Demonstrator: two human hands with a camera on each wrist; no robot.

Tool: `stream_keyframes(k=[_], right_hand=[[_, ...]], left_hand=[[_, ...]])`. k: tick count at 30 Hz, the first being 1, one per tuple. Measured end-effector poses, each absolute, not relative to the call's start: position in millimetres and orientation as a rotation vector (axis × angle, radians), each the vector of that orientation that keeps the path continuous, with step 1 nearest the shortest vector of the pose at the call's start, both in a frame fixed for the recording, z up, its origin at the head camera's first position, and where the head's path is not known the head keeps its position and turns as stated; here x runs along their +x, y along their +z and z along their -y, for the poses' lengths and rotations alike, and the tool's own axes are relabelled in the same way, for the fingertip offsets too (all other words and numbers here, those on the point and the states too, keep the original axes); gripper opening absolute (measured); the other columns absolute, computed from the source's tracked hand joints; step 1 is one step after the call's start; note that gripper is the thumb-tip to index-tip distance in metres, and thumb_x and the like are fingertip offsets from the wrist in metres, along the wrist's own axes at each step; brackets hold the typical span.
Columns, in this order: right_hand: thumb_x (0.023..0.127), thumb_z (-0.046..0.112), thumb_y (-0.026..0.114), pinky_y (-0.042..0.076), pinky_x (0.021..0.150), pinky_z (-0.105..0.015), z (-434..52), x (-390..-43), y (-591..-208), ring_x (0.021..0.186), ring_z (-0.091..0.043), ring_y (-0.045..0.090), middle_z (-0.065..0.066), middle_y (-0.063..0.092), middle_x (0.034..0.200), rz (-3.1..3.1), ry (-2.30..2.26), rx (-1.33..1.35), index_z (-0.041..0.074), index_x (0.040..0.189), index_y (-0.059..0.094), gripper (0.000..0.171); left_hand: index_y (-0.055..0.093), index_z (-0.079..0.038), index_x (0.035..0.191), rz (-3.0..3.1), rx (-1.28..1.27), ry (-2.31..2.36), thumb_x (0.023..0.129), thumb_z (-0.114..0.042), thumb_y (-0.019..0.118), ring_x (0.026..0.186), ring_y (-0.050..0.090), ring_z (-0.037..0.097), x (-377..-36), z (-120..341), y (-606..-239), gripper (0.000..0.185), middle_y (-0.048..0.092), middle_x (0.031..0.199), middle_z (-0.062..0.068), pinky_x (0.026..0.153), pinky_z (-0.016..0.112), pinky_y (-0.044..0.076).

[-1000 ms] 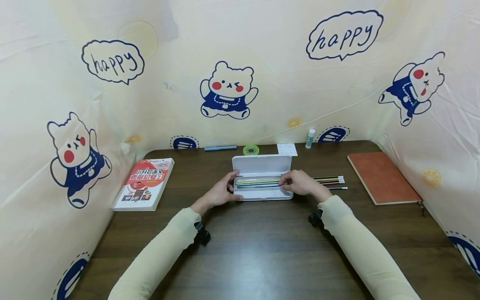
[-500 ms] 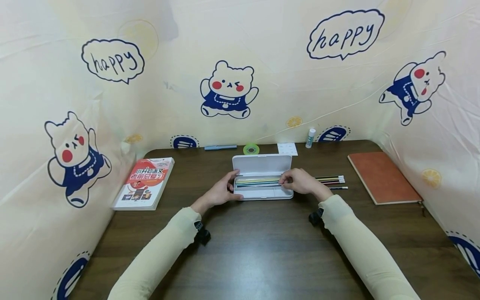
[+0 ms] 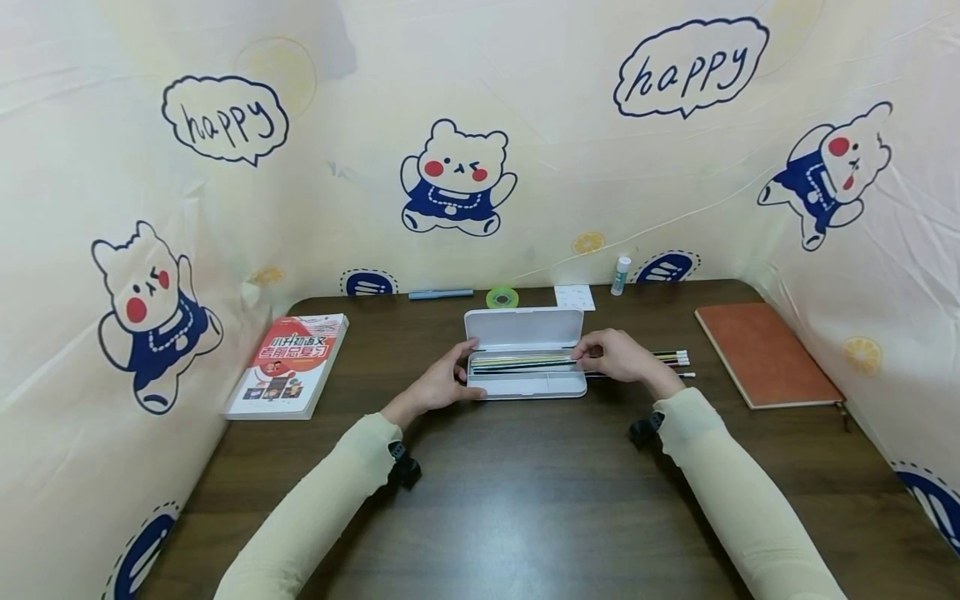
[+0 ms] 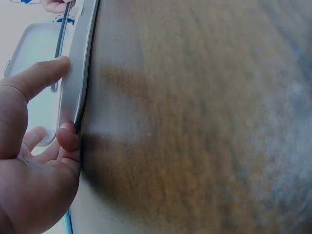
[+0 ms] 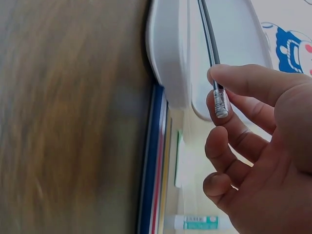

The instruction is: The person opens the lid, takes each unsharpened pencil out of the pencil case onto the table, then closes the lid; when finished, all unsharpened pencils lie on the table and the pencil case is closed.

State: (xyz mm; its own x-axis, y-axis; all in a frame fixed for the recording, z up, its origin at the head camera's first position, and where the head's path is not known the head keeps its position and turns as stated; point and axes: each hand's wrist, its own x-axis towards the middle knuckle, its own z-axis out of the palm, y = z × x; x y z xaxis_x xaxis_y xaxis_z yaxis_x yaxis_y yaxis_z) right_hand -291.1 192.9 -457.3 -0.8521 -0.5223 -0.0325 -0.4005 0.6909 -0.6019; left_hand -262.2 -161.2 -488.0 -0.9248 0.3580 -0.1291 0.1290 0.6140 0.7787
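Observation:
An open white pencil case point(image 3: 525, 385) lies in the middle of the dark wooden table point(image 3: 525, 492), its lid point(image 3: 522, 327) folded back and several coloured pencils inside. My left hand point(image 3: 467, 371) grips the case's left end, thumb on the rim point(image 4: 73, 78). At the case's right end, my right hand point(image 3: 583, 354) pinches a dark pencil point(image 5: 208, 34) by its silver ferrule, the shaft reaching over the case point(image 5: 168, 53). More pencils point(image 3: 672, 358) lie on the table just right of the case, partly hidden by the right hand.
A red-and-white book point(image 3: 288, 365) lies at the left, an orange notebook point(image 3: 761, 354) at the right. Along the back edge are a blue pen point(image 3: 440, 294), a green tape roll point(image 3: 502, 297), a white card point(image 3: 574, 297) and a glue stick point(image 3: 619, 275). Printed cloth walls enclose three sides.
My right hand has shifted slightly right and up from the case's right end, with the dark pencil's end between its fingers. The left hand and case have stayed put.

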Motion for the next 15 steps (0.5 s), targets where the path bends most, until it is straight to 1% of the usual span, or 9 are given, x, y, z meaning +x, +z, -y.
stream_keyframes(k=[4,10,15], right_hand=[[0.093,0.014,0.068,0.044,0.075,-0.032,-205,-291,-454,0.082,-0.017,0.055,-0.002,0.072,0.098,-2.722,-0.895,-0.751,0.014,0.099,0.075,0.009],[0.094,0.015,0.069,0.045,0.078,-0.033,-224,-290,-452,0.084,-0.017,0.056,-0.001,0.073,0.097,-2.761,-0.885,-0.736,0.015,0.100,0.075,0.009],[0.094,0.014,0.069,0.046,0.079,-0.034,-241,-288,-448,0.085,-0.018,0.057,-0.002,0.073,0.097,-2.776,-0.874,-0.703,0.011,0.102,0.075,0.011]], left_hand=[[0.026,-0.023,0.157,-2.565,0.397,1.202,0.081,-0.025,0.084,0.095,0.050,0.019,-262,162,-488,0.095,0.048,0.143,0.007,0.081,0.030,0.041],[0.026,-0.024,0.157,-2.567,0.391,1.194,0.082,-0.027,0.084,0.095,0.050,0.019,-263,162,-487,0.095,0.048,0.145,0.006,0.082,0.031,0.041],[0.026,-0.024,0.157,-2.566,0.386,1.189,0.082,-0.027,0.083,0.095,0.051,0.019,-264,163,-487,0.095,0.047,0.147,0.006,0.082,0.031,0.041]])
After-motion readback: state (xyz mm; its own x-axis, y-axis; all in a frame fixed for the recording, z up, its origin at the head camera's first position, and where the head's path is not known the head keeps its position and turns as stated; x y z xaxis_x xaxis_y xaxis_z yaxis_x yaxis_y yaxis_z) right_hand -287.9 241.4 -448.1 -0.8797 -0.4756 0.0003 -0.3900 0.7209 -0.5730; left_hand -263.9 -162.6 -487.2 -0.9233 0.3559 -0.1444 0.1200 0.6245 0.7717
